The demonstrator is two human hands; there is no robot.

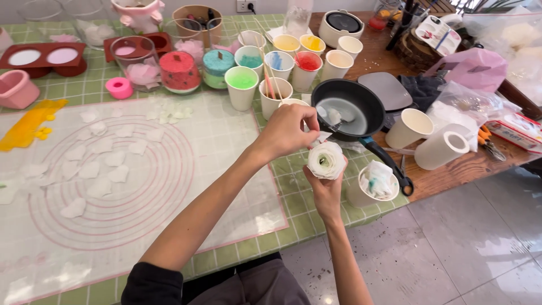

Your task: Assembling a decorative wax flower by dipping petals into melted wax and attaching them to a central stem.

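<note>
Green table point(293, 192) w/ dye-filled cups point(243, 85); right hand point(326, 189) grips white flower point(326, 160), left hand point(285, 131) pinching its petal.

Flat red-and-white packet point(518, 134) lying at the table's far right edge, pink plastic bag point(471, 66) behind it, clear crinkly bags point(468, 101) between. No screens or signs.

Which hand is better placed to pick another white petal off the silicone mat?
Left. The left hand sits above the flower, nearer the petals on the mat; the right hand grips the white flower from below.
</note>
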